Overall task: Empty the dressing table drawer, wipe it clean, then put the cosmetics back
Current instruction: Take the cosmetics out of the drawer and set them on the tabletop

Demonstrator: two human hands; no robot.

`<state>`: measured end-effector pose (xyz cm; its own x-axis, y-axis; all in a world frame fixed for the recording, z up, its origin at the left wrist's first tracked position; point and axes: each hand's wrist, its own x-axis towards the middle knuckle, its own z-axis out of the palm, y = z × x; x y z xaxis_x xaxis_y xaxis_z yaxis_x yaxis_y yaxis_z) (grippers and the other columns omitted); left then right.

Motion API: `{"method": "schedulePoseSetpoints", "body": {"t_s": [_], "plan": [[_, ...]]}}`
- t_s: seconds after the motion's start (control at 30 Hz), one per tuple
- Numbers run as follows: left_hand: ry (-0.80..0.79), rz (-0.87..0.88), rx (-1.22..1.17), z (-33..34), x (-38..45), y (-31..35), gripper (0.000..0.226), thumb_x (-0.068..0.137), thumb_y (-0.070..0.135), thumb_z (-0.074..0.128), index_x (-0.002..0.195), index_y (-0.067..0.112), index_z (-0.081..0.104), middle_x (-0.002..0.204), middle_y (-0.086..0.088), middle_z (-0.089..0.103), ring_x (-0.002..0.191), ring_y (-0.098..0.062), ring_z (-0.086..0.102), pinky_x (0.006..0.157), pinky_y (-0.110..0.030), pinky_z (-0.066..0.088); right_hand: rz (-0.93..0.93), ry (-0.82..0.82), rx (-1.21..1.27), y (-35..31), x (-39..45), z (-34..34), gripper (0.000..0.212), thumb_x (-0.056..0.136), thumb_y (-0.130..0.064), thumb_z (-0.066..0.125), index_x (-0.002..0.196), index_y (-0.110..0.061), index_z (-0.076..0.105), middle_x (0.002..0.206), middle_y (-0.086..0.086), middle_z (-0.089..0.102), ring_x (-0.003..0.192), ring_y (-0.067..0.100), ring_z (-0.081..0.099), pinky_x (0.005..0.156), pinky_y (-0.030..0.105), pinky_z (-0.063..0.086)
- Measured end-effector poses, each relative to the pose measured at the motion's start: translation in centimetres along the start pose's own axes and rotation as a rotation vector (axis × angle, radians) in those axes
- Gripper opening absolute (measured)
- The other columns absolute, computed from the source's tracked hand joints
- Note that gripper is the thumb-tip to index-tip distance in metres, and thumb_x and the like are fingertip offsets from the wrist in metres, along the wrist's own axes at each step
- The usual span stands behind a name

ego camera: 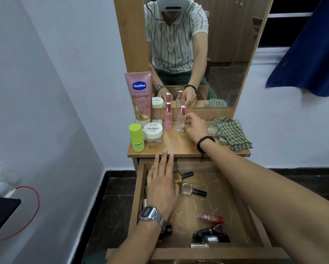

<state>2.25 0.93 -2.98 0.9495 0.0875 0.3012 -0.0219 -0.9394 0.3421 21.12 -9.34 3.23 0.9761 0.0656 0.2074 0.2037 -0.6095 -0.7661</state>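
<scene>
Right hand [195, 125], frame centre: fingers round clear glass pink-capped spray bottle [181, 119] on wooden tabletop [180, 147]. Left hand [162, 180]: flat, fingers straight, fingertips on tabletop's front edge, above open wooden drawer [234, 189].

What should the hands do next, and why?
Probably the right hand lets go of the clear bottle standing on the tabletop, then the left hand picks a nail polish bottle from the drawer, since cosmetics remain inside.
</scene>
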Motion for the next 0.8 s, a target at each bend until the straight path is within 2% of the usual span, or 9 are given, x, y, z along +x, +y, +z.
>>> {"method": "schedulePoseSetpoints", "body": {"t_s": [0.23, 0.4, 0.5, 0.57, 0.7, 0.8], "plan": [[0.004, 0.006, -0.026, 0.1, 0.1, -0.2, 0.087, 0.087, 0.022, 0.054, 0.151, 0.029, -0.003, 0.156, 0.01, -0.019, 0.144, -0.013, -0.016, 0.116, -0.033, -0.002, -0.02, -0.008, -0.05, -0.3, 1.0, 1.2, 0.026, 0.09, -0.005, 0.059, 0.115, -0.013, 0.06, 0.102, 0.002, 0.066, 0.086, 0.01, 0.054, 0.074, 0.016, 0.04], [0.001, 0.013, -0.016, 0.3, 0.2, -0.8, 0.088, 0.082, 0.019, 0.056, 0.152, 0.027, 0.003, 0.158, 0.008, -0.011, 0.146, -0.016, -0.008, 0.119, -0.037, 0.011, -0.005, -0.027, -0.049, -0.6, 1.3, 1.5, 0.028, 0.088, -0.007, 0.063, 0.115, -0.011, 0.06, 0.106, 0.005, 0.067, 0.096, 0.016, 0.06, 0.085, 0.02, 0.044], [-0.021, 0.008, -0.005, 0.3, 0.3, -1.2, 0.09, 0.082, 0.018, 0.056, 0.152, 0.028, 0.001, 0.158, 0.009, -0.012, 0.146, -0.016, -0.01, 0.119, -0.039, 0.015, -0.01, -0.035, -0.007, -0.2, 0.8, 1.2, 0.035, 0.085, -0.01, 0.068, 0.119, -0.01, 0.059, 0.108, 0.002, 0.067, 0.099, 0.015, 0.062, 0.095, 0.027, 0.048], [-0.032, 0.005, -0.006, 0.3, 0.4, -1.3, 0.089, 0.083, 0.017, 0.055, 0.151, 0.028, -0.001, 0.158, 0.01, -0.015, 0.146, -0.015, -0.012, 0.119, -0.039, 0.013, -0.03, -0.025, 0.02, 0.3, -0.1, 0.8, 0.037, 0.086, -0.009, 0.068, 0.121, -0.01, 0.057, 0.11, 0.001, 0.065, 0.098, 0.012, 0.06, 0.093, 0.024, 0.048], [-0.034, -0.002, -0.006, 0.0, 0.4, -1.5, 0.088, 0.084, 0.015, 0.055, 0.151, 0.028, 0.0, 0.158, 0.01, -0.014, 0.146, -0.014, -0.011, 0.119, -0.037, 0.011, -0.142, -0.01, -0.019, 1.4, -2.9, -0.3, 0.024, 0.089, -0.005, 0.06, 0.112, -0.011, 0.059, 0.105, 0.001, 0.065, 0.097, 0.011, 0.061, 0.088, 0.019, 0.049], [-0.035, 0.001, -0.004, 0.1, 0.3, -1.5, 0.088, 0.084, 0.014, 0.056, 0.152, 0.027, 0.001, 0.158, 0.009, -0.013, 0.146, -0.014, -0.01, 0.119, -0.036, 0.012, -0.208, -0.042, -0.048, 2.5, -5.0, -1.0, 0.022, 0.091, -0.005, 0.057, 0.112, -0.01, 0.061, 0.105, 0.0, 0.065, 0.096, 0.007, 0.059, 0.083, 0.008, 0.044]]}}
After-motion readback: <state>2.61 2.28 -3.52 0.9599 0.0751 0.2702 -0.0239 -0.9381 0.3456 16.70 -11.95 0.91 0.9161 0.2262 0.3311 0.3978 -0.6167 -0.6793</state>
